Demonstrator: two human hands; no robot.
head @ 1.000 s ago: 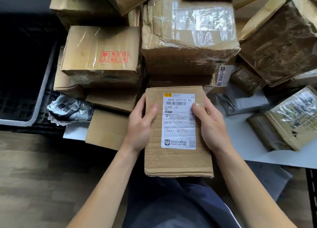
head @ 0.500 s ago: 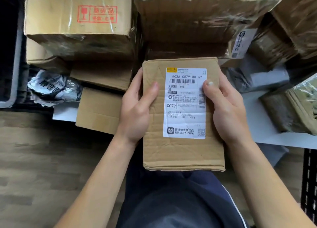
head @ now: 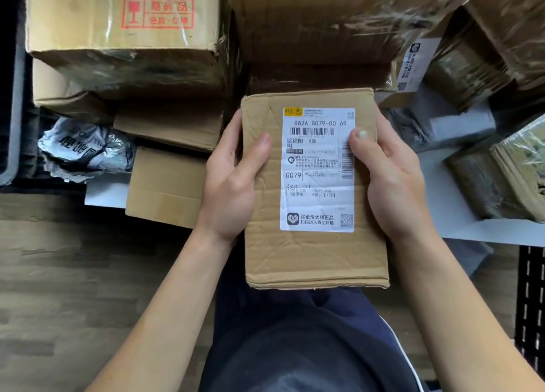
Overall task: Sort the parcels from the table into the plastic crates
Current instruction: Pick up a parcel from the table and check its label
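Parcel in hand: flat parcel (head: 312, 191), held level over the lap, clear of the table, label (head: 318, 170) face up and readable.
Left hand: left hand (head: 233, 182) clamped on the parcel's left edge, thumb on top, other fingers hidden beneath.
Right hand: right hand (head: 389, 179) clamped on the right edge, thumb resting on the label's side barcode.
Step, as judged: the label appears to be under inspection to decide its crate; the parcel has not yet been placed.
Table: white table (head: 460, 202) largely covered; only a strip at the near right edge shows bare.
Near pile: brown carton (head: 165, 185) overhangs the table's near edge; crumpled bag (head: 85, 149) lies just beside it to the left.
Right side: taped packet (head: 501, 182) and grey pouch (head: 454, 123) lie on the table.
Far pile: fragile-marked box (head: 124, 31) and wrapped box (head: 339, 22) stacked on other cartons.
Crates: grey crate (head: 17, 102) at far left, contents not visible; black crate (head: 530, 309) at near right edge, interior out of view.
Progress, as judged: most parcels remain unsorted on the table; the number already crated cannot be determined.
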